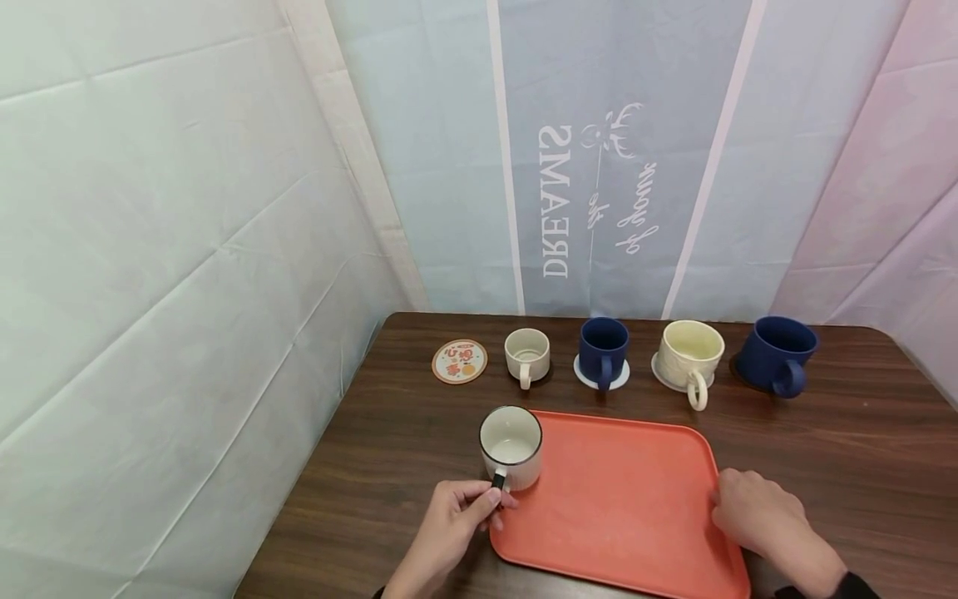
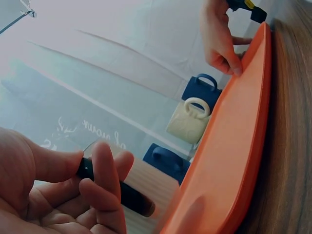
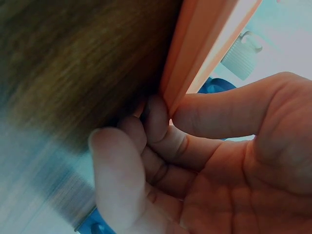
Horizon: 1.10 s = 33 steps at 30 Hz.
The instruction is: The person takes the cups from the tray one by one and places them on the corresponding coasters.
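Note:
My left hand [image 1: 454, 526] pinches the black handle [image 2: 134, 197] of a white mug [image 1: 512, 449] with a dark rim. The mug stands upright over the left edge of the orange-red tray [image 1: 614, 499]. At the tray's right side, my right hand [image 1: 763, 517] grips the rim between thumb and fingers, the fingertips tucked beneath it in the right wrist view. The tray's surface shows nothing else on it.
Along the back of the table stand a small white cup [image 1: 527, 356], a navy mug [image 1: 604, 349], a cream mug [image 1: 690, 353] and a larger navy mug [image 1: 775, 353]. A printed round coaster [image 1: 460, 362] lies at the back left. Fabric walls [image 1: 224, 249] border the table.

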Motion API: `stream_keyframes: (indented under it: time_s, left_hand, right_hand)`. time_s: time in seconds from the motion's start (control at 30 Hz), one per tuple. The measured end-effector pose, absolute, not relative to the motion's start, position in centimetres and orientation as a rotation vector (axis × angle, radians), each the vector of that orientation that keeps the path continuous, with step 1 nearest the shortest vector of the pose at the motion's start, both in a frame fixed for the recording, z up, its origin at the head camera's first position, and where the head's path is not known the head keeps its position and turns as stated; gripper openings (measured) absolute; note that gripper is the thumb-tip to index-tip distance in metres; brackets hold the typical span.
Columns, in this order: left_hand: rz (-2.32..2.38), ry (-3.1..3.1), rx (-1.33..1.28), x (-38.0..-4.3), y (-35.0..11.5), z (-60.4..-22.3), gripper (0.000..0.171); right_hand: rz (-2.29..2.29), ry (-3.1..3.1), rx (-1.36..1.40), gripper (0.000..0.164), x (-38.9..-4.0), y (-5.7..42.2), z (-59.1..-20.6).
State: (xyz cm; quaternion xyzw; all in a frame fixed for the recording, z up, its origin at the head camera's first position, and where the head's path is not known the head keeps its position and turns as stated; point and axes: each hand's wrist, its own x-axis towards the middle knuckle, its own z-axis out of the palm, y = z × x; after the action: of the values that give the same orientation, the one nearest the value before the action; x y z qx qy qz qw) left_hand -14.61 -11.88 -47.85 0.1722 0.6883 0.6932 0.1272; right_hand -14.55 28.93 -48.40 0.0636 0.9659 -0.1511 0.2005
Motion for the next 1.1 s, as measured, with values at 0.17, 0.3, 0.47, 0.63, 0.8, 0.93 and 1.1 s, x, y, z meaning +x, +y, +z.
stream_keyframes:
  time_s: [0.17,0.3,0.47,0.63,0.8,0.93,1.1]
  left_hand:
    - [2.045,2.038,0.423,-15.2,-11.8,-47.8,0.027]
    - [2.058,2.104,0.380,-15.8,-11.8,-47.6,0.026]
    - [2.073,2.175,0.355,-16.6,-11.9,-47.3,0.024]
    - [2.079,2.195,0.295,-17.3,-12.0,-47.2,0.022]
    - [2.057,2.219,0.255,-17.9,-12.2,-47.1,0.023]
    - [2.048,2.240,0.243,-18.4,-12.3,-47.2,0.023]
    - [2.055,2.264,0.231,-19.2,-12.4,-47.4,0.023]
  right_hand:
    - [-0.426,2.683,0.182,0.015,-14.6,28.8,-48.3]
    - [-0.427,2.664,0.188,0.016,-14.6,28.8,-48.3]
    - [-0.430,2.655,0.191,0.015,-14.7,28.9,-48.4]
    - [-0.428,2.649,0.199,0.015,-15.0,29.0,-48.6]
    - [-0.428,2.668,0.185,0.015,-14.7,28.8,-48.3]
    - [-0.431,2.677,0.177,0.014,-14.6,29.0,-48.5]
    - [-0.430,2.675,0.167,0.013,-14.8,29.2,-48.8]
